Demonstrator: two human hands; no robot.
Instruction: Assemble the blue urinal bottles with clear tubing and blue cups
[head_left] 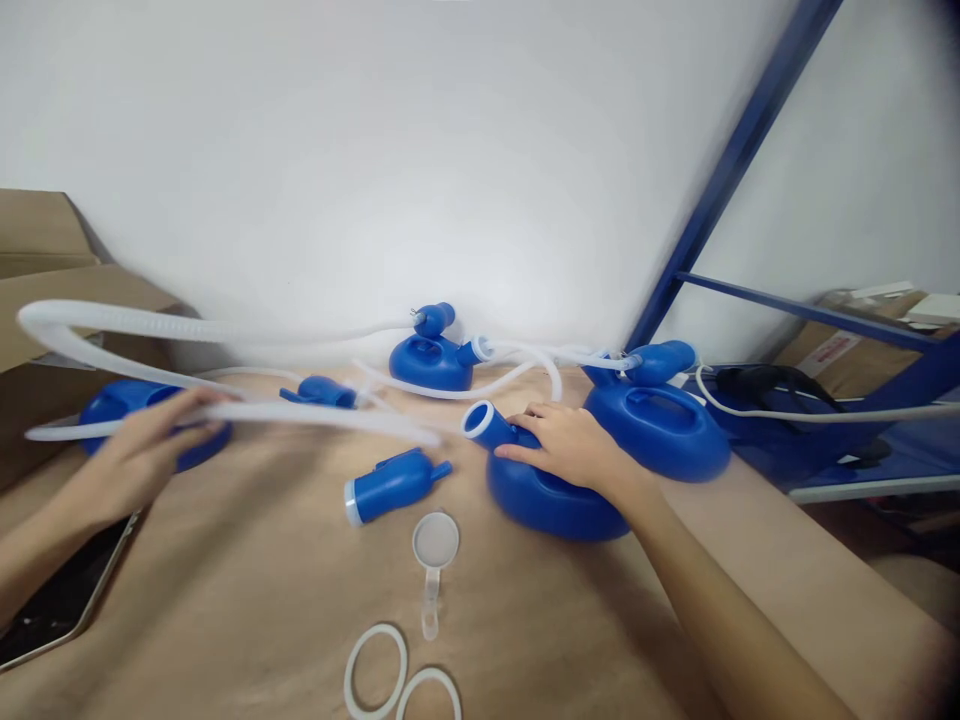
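Note:
My left hand (146,450) is closed around a long white flexible hose (307,413), which is blurred and loops out to the left. My right hand (566,443) grips the top of a blue plastic jug (555,505) near its handle. The jug's wide open neck (486,422) points up and left. In front of the jug lies a blue spouted cylinder (394,487) with a white collar. A clear round cap with a strap (435,540) is below it. Two white rings (376,668) lie at the front edge of the view.
Other blue jugs stand at the back (431,365), right (660,430) and left (127,397). A second blue spouted piece (322,391) lies behind. A tablet (67,585) and a cardboard box (45,370) are at left, a blue metal rack (735,180) at right. Brown paper (247,600) covers the table.

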